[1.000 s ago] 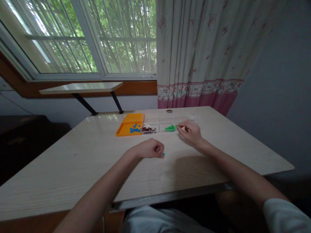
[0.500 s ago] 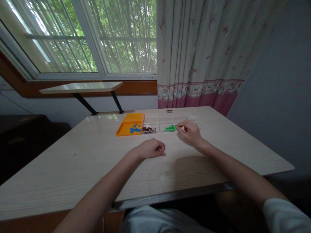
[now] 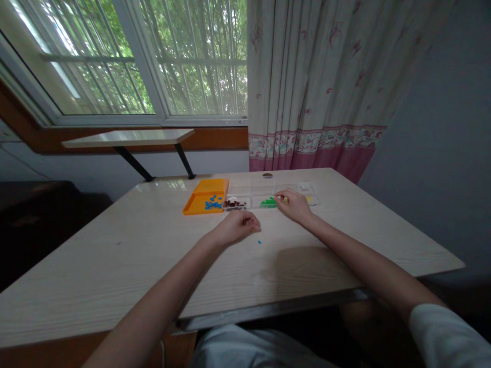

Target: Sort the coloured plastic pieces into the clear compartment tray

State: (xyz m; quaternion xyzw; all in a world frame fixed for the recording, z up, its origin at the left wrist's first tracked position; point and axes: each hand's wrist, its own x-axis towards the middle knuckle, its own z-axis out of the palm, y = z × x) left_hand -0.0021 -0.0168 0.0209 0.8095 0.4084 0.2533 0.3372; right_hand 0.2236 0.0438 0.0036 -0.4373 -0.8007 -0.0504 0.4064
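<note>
My left hand hovers low over the table, its fingers curled together and no object showing in them. Just below it on the wood lies a tiny blue piece. My right hand has thumb and forefinger pinched at the edge of a heap of small green pieces; whatever sits between the fingertips is too small to make out. These green pieces lie in a clear compartment tray. Dark brown pieces fill a compartment to their left. Yellow bits show beyond my right hand.
An open orange case holding several blue pieces adjoins the tray's left end. Behind it, a small raised shelf stands on dark legs. A round grommet is set near the back edge of the pale wooden table.
My left hand has lifted slightly away from me, and the blue piece now shows on the table below it. My right hand has shifted slightly left, uncovering the yellow bits.
</note>
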